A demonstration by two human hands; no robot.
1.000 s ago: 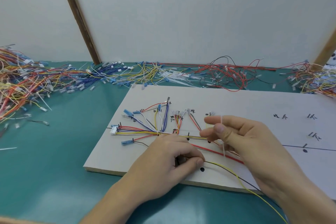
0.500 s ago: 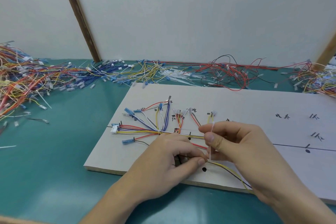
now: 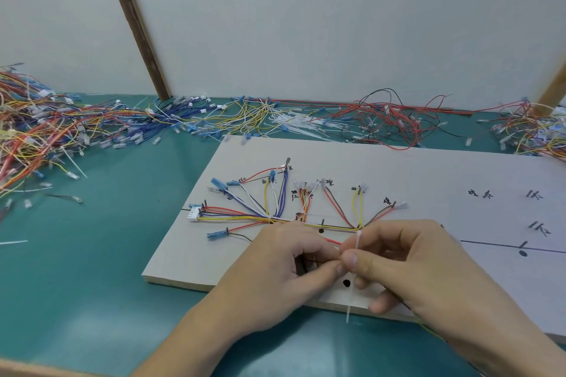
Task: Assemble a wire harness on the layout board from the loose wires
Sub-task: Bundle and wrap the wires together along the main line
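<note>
A pale layout board [image 3: 413, 168] lies on the teal table. On it a partly built wire harness [image 3: 275, 211] fans out, its red, yellow, blue and white wires ending in blue and clear terminals and a white connector [image 3: 194, 213]. My left hand [image 3: 284, 266] pinches the wires near the board's front edge. My right hand [image 3: 407, 263] meets it fingertip to fingertip and pinches a thin white cable tie [image 3: 355, 272], which stands upright across the wires and hangs past the board's edge.
Heaps of loose wires lie along the back of the table: a big mixed pile [image 3: 39, 138] at the left, blue and yellow ones [image 3: 214, 119], white cable ties [image 3: 300, 125], red and black ones [image 3: 392, 119]. A wooden post [image 3: 134, 24] leans on the wall.
My right hand came down and left with the cable tie until its fingertips met my left hand. The tie now hangs lower, past the board's front edge. My left hand stayed put.
</note>
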